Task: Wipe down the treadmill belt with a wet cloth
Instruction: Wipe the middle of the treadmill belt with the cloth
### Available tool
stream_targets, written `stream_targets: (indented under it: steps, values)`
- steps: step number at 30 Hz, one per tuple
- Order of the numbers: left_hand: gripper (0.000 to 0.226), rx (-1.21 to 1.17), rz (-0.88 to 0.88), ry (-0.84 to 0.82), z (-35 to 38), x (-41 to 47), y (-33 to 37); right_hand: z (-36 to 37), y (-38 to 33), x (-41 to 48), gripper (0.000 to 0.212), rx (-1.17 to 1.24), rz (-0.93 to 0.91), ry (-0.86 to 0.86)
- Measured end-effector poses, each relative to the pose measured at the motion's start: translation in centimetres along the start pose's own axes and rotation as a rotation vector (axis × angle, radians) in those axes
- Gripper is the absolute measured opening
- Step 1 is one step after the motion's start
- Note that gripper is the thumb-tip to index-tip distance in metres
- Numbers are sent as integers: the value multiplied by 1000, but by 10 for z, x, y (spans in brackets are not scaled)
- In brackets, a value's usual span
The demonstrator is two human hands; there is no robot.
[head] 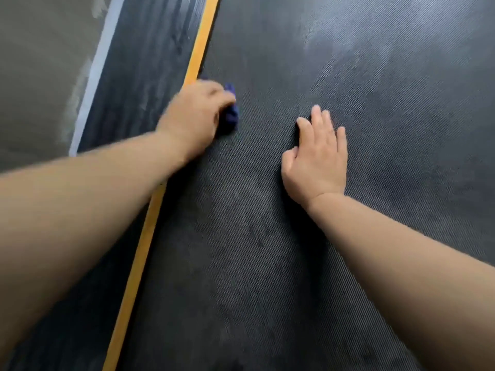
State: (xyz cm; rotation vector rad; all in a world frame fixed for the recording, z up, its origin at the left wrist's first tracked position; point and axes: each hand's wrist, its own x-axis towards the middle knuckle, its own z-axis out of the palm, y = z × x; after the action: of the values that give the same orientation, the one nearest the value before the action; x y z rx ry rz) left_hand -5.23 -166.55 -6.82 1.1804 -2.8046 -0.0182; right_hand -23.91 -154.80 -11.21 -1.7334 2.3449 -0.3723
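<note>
One treadmill belt (254, 263) is recorded, black and finely textured, its long axis running from the near edge of the view away to the far edge, leaning slightly rightward. Both ends of the belt are cut off by the frame, as is its right side. Two bare forearms enter from the near edge, the left forearm (80, 196) crossing over the border and the right forearm (401, 250) lying over the belt. One yellow stripe (138, 263) is noted along the belt's left border, parallel to it and partly hidden under the left forearm. The right hand (318, 159) is laid flat on the belt near its middle, palm down, fingers straight and pointing away, nothing being held. Slightly farther and to its left, the left hand (194, 116) is seen at the belt's left margin, just beside the yellow stripe, closed over one blue cloth (231, 116). The cloth is bunched and pressed on the belt; only its right portion shows past the hand. This hand is blurred, so single fingers are hard to make out. Beyond the stripe, one ribbed black side rail (139, 76), one grey edge strip (95, 76) and the grey floor (34, 76) are observed. Pale streaked patches are noted on the far right of the belt.
</note>
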Motion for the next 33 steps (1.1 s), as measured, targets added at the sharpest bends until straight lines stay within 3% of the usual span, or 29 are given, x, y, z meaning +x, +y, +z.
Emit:
stream_targets:
  steps: [5, 9, 12, 15, 18, 21, 25, 28, 31, 33]
  values:
    - [34, 99, -75, -129, -7, -26, 0, -3, -1, 2, 56, 26, 0, 11]
    - [28, 23, 105, -252, -24, -85, 6, -5, -1, 2, 58, 37, 14, 39]
    - [26, 46, 209, -228, -28, -53, -6, -3, -3, 2, 60, 26, 19, 41]
    - [28, 121, -22, -113, -20, 18, -6, -1, 0, 2, 58, 21, 19, 50]
    - [25, 236, -221, -160, 1, 38, -3, 0, -2, 2, 58, 20, 13, 52]
    - [25, 245, -156, -151, 1, -12, 3, -2, -2, 2, 57, 28, 7, 38]
    - [36, 95, -23, -274, -18, -89, 14, -4, -2, 2, 55, 53, 21, 28]
    - [36, 10, 59, -181, -25, -63, 7, -1, -2, 2, 56, 31, 21, 40]
    - [41, -59, -74, -27, -16, -1, 1, 2, 0, 2, 56, 20, 11, 50]
    - [42, -29, -231, -78, -3, 12, 8, 1, 0, 2, 56, 27, 11, 44]
